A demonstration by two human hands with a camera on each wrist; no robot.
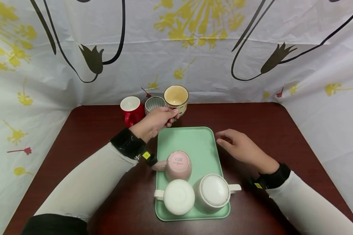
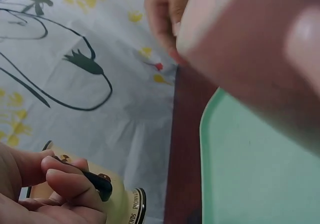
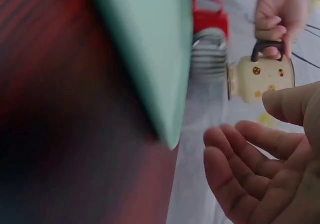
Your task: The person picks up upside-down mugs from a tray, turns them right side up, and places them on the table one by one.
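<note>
Left hand [image 1: 156, 122] pinching the black handle of the yellow cup [image 1: 176, 99], behind the green tray [image 1: 194, 140]. Hard, probably breakable; best held by that handle. Right hand [image 1: 241, 148] loose, holding nothing.

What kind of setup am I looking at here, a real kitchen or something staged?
Most likely a staged recording booth, not a kitchen: a floral-print sheet is hung as a backdrop round a dark wooden table, which holds only a green tray and mugs. The left hand grips the cream mug by its handle.
</note>
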